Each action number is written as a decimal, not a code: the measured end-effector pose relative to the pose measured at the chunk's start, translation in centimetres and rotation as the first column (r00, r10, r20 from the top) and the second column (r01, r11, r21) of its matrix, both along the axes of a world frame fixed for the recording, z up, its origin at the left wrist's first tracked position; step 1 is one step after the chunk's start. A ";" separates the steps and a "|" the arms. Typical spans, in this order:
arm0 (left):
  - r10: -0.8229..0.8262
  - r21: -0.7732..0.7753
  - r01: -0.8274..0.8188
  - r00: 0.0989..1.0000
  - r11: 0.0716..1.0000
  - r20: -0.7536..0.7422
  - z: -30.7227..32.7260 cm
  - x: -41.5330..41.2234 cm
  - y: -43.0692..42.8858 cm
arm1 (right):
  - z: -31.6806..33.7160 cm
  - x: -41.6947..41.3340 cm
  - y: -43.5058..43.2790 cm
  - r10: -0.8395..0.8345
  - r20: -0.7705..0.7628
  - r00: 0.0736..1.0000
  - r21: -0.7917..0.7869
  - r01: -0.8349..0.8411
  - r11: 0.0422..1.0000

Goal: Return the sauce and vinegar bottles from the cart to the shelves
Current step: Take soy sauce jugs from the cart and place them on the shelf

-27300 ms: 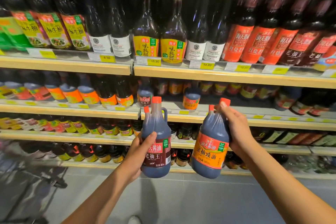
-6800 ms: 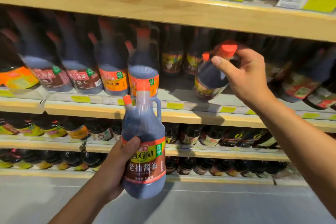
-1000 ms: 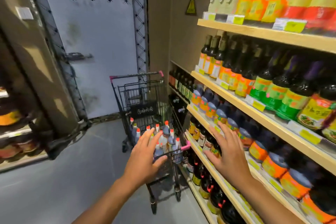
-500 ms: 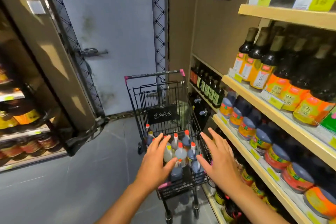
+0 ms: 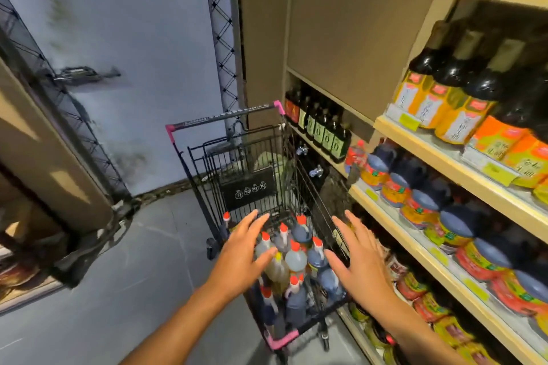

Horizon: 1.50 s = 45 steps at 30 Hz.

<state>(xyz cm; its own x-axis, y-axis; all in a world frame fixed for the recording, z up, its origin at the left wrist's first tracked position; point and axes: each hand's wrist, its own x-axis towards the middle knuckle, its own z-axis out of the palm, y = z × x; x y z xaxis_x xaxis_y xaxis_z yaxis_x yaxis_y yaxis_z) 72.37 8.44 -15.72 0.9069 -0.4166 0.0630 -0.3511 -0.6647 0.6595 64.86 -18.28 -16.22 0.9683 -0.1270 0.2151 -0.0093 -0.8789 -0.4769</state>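
Both hands, left hand [image 5: 243, 255] and right hand [image 5: 360, 258], spread, empty, above bottles [image 5: 292, 258] in cart [image 5: 225, 118]. Bottles likely heavy, smooth; grasp neck or handle.

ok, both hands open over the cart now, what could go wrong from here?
1. The bottles in the cart stand packed cap to cap; the left hand or right hand pulling one out may topple its neighbours.
2. The wheeled cart stands close beside the shelves; a push could roll it into them.
3. Dark and pale bottles are mixed, so one may end up on the wrong shelf.
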 end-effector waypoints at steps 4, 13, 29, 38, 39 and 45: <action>-0.020 0.023 0.021 0.999 1.000 -0.038 -2.0 4.3 -0.2 | -1.7 2.4 0.0 -0.016 -0.089 0.996 0.025 0.018 1.000; -0.029 0.116 0.043 0.992 0.992 -0.120 -5.7 13.0 -1.2 | -4.0 10.1 -0.5 -0.004 -0.170 0.985 0.120 0.025 0.992; -0.150 0.187 0.219 0.933 0.958 -0.328 -11.6 30.9 1.7 | -10.6 22.0 4.3 -0.066 -0.344 0.937 0.164 0.129 0.978; -0.227 0.195 0.323 0.890 0.926 -0.395 -17.7 41.8 6.6 | -17.7 30.6 13.6 -0.151 -0.467 0.871 0.119 0.231 0.966; -0.233 0.203 0.335 0.885 0.920 -0.402 -18.3 42.4 7.0 | -18.7 31.6 14.6 -0.128 -0.490 0.862 0.126 0.215 0.968; -0.241 0.191 0.364 0.850 0.912 -0.469 -21.0 44.7 8.5 | -23.0 37.7 19.5 -0.014 -0.650 0.760 0.210 0.197 0.958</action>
<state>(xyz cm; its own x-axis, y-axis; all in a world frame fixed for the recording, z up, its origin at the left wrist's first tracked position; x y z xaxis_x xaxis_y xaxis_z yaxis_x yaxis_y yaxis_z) 117.06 16.96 -36.67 0.6429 -0.6194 -0.4507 -0.2884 -0.7408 0.6067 102.55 1.21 -39.27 0.8441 -0.1972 -0.4987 -0.4757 -0.7045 -0.5266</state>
